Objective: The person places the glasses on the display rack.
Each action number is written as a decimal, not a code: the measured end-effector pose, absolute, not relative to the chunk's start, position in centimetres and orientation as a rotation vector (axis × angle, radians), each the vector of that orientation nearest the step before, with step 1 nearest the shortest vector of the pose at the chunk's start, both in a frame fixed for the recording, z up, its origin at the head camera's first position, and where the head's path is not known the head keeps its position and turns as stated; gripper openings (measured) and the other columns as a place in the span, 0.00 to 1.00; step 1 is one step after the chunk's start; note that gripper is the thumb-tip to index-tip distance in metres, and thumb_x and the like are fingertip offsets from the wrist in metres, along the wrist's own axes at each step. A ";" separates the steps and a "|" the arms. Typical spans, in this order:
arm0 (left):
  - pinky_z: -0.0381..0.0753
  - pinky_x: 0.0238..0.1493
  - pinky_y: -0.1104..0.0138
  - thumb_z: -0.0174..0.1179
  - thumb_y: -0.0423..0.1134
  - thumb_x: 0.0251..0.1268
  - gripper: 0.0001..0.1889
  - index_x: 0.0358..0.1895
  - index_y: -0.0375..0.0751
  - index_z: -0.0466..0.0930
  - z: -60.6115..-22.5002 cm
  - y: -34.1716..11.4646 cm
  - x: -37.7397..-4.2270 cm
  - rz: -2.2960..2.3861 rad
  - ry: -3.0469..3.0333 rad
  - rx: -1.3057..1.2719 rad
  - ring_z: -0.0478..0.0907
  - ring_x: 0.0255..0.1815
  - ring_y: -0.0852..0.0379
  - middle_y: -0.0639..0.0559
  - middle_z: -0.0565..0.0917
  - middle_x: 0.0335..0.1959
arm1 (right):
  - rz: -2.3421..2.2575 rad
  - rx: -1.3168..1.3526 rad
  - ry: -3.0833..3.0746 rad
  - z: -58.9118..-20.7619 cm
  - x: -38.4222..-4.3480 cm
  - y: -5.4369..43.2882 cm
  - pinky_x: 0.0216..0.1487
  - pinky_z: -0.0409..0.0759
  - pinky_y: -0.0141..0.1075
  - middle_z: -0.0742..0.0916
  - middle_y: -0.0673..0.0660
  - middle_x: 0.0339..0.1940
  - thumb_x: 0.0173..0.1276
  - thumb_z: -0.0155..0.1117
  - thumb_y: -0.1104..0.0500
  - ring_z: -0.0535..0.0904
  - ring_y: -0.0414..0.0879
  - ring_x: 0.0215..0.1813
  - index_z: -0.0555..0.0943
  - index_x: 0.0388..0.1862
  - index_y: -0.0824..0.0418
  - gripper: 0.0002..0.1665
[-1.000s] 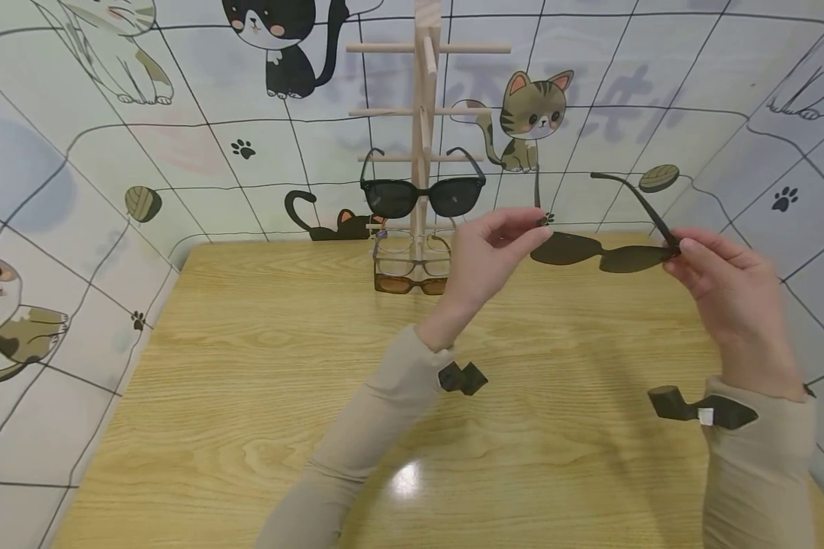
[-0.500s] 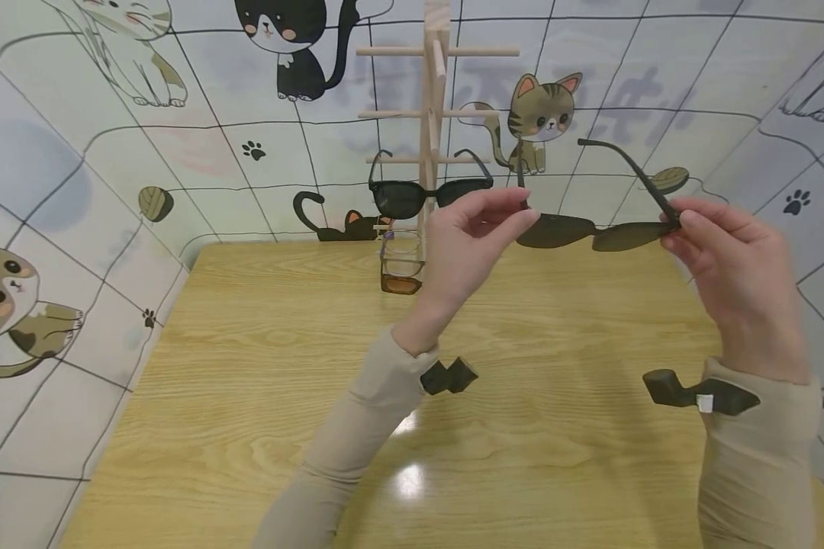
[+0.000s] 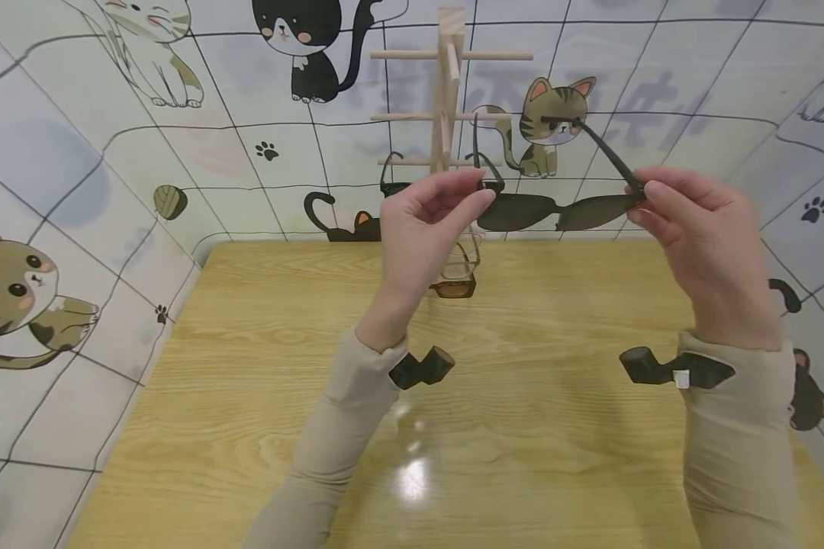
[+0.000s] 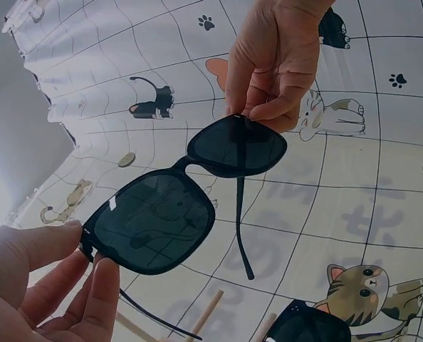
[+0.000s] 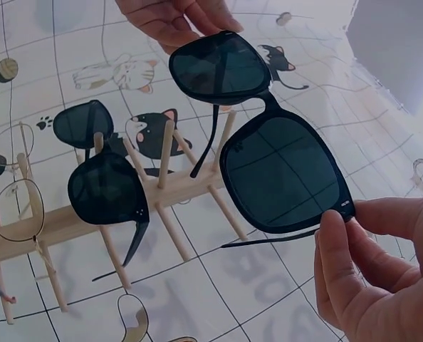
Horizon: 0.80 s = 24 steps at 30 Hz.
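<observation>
A pair of black sunglasses (image 3: 522, 212) with dark lenses is held up between both hands, its temples unfolded and pointing away toward the back wall. My left hand (image 3: 422, 236) pinches the left hinge corner between thumb and fingers. At the opposite hinge corner, my right hand (image 3: 703, 244) has the same kind of pinch. Behind the left hand stands a wooden glasses rack (image 3: 446, 99), partly covered in the head view. Another pair of black sunglasses (image 5: 105, 182) hangs on the rack's pegs, seen well in the right wrist view.
Lower on the rack sit brown-tinted glasses (image 3: 455, 289) and thin-framed clear glasses (image 5: 19, 210). The rack's upper pegs (image 3: 497, 55) stick out to both sides. A wood-grain table (image 3: 261, 366) spreads below, with a cat-patterned cloth wall (image 3: 247, 84) behind and at the sides.
Both hands have moved left and up with the sunglasses, nearer the rack. The left hand now covers much of the hanging black pair. The head view has shifted slightly.
</observation>
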<state>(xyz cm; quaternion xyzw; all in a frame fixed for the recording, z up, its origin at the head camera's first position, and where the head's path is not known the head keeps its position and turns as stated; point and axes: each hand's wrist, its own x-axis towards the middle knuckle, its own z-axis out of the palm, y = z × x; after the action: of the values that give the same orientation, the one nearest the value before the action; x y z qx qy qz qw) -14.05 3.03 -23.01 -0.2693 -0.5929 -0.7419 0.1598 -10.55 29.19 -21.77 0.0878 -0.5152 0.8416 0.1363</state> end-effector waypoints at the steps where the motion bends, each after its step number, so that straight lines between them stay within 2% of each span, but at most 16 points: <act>1: 0.83 0.41 0.60 0.66 0.24 0.53 0.11 0.41 0.24 0.82 -22.9 2.8 -14.1 -2.116 -1.685 -0.765 0.83 0.33 0.59 0.37 0.84 0.39 | 2.439 0.253 -1.493 -21.6 -10.7 29.0 0.39 0.83 0.33 0.83 0.63 0.38 0.63 0.57 0.76 0.82 0.50 0.36 0.79 0.44 0.79 0.11; 7: 0.83 0.39 0.61 0.66 0.25 0.53 0.11 0.40 0.24 0.82 -22.5 1.7 -14.3 -2.104 -1.667 -0.720 0.82 0.32 0.57 0.40 0.85 0.37 | 2.460 0.316 -1.470 -21.1 -11.8 27.5 0.38 0.83 0.34 0.83 0.64 0.35 0.62 0.58 0.77 0.82 0.51 0.34 0.80 0.42 0.80 0.10; 13: 0.83 0.37 0.64 0.65 0.24 0.53 0.10 0.40 0.22 0.81 -22.2 0.2 -14.8 -2.077 -1.620 -0.671 0.81 0.30 0.57 0.40 0.85 0.35 | 2.474 0.328 -1.512 -20.5 -13.0 25.9 0.39 0.83 0.33 0.82 0.63 0.37 0.60 0.61 0.75 0.82 0.51 0.34 0.81 0.42 0.78 0.11; 20: 0.81 0.33 0.69 0.64 0.23 0.54 0.10 0.40 0.22 0.81 -21.9 -1.3 -16.2 -2.071 -1.541 -0.630 0.79 0.25 0.58 0.55 0.84 0.28 | 2.480 0.308 -1.568 -19.8 -14.6 24.0 0.39 0.82 0.32 0.81 0.62 0.40 0.59 0.64 0.73 0.82 0.49 0.33 0.83 0.41 0.74 0.10; 24: 0.80 0.33 0.69 0.64 0.24 0.55 0.10 0.41 0.21 0.81 -21.7 -2.1 -17.2 -2.040 -1.526 -0.596 0.77 0.25 0.59 0.54 0.84 0.28 | 2.461 0.297 -1.605 -19.5 -15.5 22.9 0.40 0.82 0.32 0.81 0.61 0.39 0.57 0.68 0.71 0.82 0.48 0.32 0.83 0.39 0.73 0.10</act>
<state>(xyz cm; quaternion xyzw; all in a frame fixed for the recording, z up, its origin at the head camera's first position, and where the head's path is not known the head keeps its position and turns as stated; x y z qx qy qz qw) -17.17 -2.06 -21.73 -0.2202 -0.5631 -0.7530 0.2595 -15.49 22.92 -19.47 0.1002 -0.5410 0.8297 0.0943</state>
